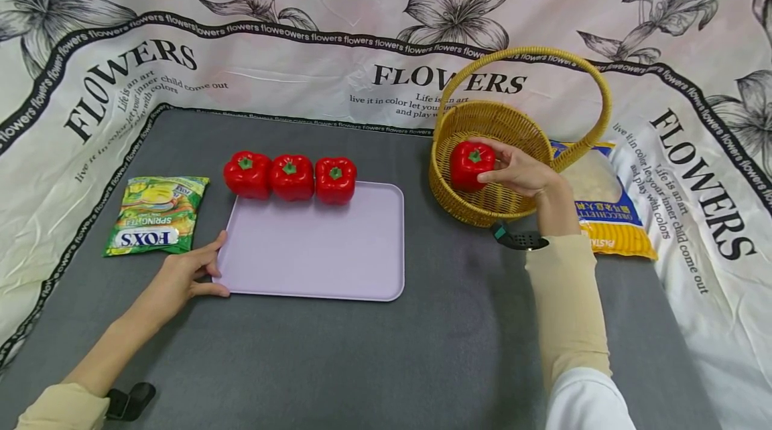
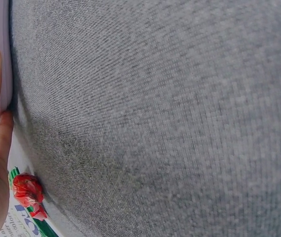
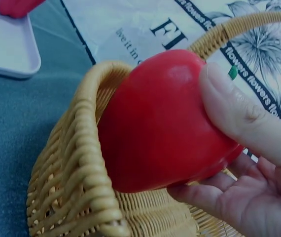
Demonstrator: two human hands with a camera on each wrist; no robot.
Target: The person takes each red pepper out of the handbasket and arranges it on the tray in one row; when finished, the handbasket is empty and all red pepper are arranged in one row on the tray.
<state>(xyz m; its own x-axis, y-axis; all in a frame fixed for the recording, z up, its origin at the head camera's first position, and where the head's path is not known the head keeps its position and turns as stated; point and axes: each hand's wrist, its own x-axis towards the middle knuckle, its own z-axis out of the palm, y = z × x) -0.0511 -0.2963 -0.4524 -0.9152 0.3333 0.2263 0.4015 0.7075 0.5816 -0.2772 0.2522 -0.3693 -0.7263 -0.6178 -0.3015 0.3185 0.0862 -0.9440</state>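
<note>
My right hand [image 1: 515,169] grips a red bell pepper [image 1: 472,165] at the mouth of a yellow wicker basket [image 1: 443,185]. Seen from the right wrist, the thumb lies on one side of that pepper [image 3: 165,118] and fingers support it from below, close to the basket rim [image 3: 88,163]. A light purple tray [image 1: 319,249] lies to the left, with three red bell peppers [image 1: 292,177] in a row along its far edge. At the tray's near left corner my left hand [image 1: 187,272] holds the rim between thumb and fingers.
A green and yellow FOX'S candy bag [image 1: 158,216] lies left of the tray. Behind the basket's right side is a blue and yellow pasta bag [image 1: 609,209], partly hidden by the right arm. The basket's tall handle [image 1: 603,105] arches above it. Grey cloth [image 1: 362,363] covers the table.
</note>
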